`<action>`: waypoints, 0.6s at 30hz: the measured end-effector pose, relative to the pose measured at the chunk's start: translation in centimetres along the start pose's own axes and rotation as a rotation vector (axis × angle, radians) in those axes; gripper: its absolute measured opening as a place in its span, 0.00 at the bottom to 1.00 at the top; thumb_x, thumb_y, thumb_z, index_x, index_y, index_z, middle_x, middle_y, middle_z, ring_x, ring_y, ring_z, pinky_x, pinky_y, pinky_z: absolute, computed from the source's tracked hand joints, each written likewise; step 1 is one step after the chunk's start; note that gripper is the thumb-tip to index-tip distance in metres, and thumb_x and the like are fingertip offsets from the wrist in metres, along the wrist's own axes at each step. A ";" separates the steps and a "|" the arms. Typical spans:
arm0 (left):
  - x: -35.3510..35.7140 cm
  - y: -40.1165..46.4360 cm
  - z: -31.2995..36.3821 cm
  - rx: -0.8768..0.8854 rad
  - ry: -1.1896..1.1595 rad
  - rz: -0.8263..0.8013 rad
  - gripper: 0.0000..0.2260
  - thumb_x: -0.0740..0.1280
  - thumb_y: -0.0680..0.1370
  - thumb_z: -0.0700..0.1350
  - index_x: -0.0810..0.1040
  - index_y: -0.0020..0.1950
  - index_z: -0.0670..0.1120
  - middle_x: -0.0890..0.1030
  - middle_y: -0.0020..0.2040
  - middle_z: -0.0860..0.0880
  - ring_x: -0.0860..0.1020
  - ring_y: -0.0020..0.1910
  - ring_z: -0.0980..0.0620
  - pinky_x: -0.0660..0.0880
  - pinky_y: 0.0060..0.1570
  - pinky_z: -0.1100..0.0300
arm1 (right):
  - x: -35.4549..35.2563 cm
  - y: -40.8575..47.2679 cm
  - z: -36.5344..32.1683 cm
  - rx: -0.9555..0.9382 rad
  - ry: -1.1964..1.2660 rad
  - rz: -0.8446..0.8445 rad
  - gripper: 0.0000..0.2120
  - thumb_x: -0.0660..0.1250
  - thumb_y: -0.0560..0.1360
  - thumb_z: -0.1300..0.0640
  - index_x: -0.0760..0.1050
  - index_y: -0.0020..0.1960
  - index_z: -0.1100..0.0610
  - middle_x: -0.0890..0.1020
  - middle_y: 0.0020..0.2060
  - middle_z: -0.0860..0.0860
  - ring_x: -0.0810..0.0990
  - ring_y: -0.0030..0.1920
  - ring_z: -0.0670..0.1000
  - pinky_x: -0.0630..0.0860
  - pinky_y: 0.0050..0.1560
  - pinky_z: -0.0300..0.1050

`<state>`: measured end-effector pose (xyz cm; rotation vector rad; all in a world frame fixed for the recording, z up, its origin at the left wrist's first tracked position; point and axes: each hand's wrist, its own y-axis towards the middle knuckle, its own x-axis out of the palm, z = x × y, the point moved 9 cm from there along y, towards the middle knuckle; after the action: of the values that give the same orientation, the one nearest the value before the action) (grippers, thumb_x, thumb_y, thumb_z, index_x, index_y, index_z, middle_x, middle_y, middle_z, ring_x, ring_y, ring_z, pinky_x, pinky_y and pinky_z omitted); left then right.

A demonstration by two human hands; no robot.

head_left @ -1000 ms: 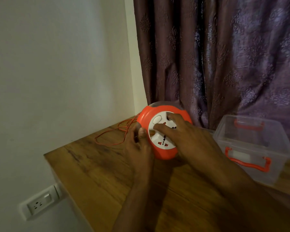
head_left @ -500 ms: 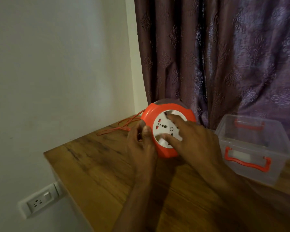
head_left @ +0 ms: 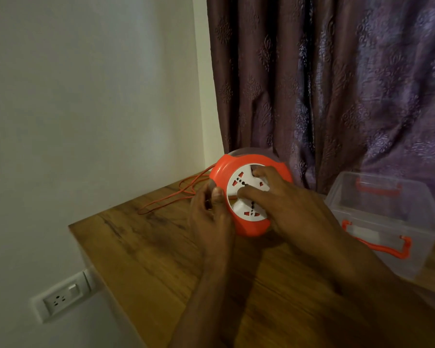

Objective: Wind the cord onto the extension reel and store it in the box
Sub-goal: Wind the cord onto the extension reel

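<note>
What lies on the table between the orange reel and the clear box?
Only the right hand, resting on the orange reel; beyond it, bare table up to the clear box, in the head view.

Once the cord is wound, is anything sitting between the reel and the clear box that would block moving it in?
Nothing visible does. The reel stands on the table, with the open, lidless box just right of it; only the right hand lies between them.

Home room — curtain; wall socket
</note>
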<state>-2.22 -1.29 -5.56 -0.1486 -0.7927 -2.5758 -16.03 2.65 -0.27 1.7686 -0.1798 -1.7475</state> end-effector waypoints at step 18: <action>0.8 -0.7 1.3 0.071 0.064 -0.067 0.05 0.60 0.77 0.56 0.70 0.52 0.66 0.74 0.48 0.69 0.75 0.46 0.74 0.70 0.34 0.80 | -0.8 -1.4 3.1 0.409 0.120 0.350 0.27 0.59 0.69 0.30 0.66 0.63 0.43 0.84 0.42 0.50 0.82 0.42 0.58 0.70 0.35 0.45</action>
<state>-3.29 -0.42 -4.67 -0.0183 -0.8781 -2.5966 -19.45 3.11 -0.06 1.9716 -0.7935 -1.4162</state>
